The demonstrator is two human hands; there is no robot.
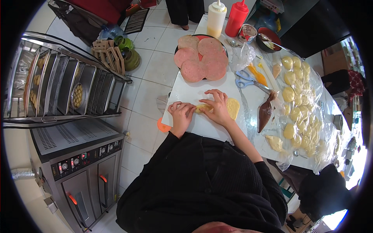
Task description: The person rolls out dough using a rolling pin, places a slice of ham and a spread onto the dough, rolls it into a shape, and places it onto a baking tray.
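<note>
On the white board (179,91) at the table's near edge lies a flattened yellow dough piece (233,107), its left part partly hidden beneath my hands. My left hand (182,115) pinches the left end with fingers curled together. Thumb and fingers of my right hand (218,107) press the dough roughly mid-length, where it looks folded or rolled; the exact fold is covered. Just beyond my hands, round pink meat slices (204,58) overlap on a dark-rimmed plate (177,49).
Right of the board lie blue-handled scissors (248,80), a brown piping bag (265,112) and several dough balls (299,101) under plastic. A cream bottle (216,19) and red squeeze bottle (236,19) stand behind. An oven (77,155) and tray rack (64,83) are left.
</note>
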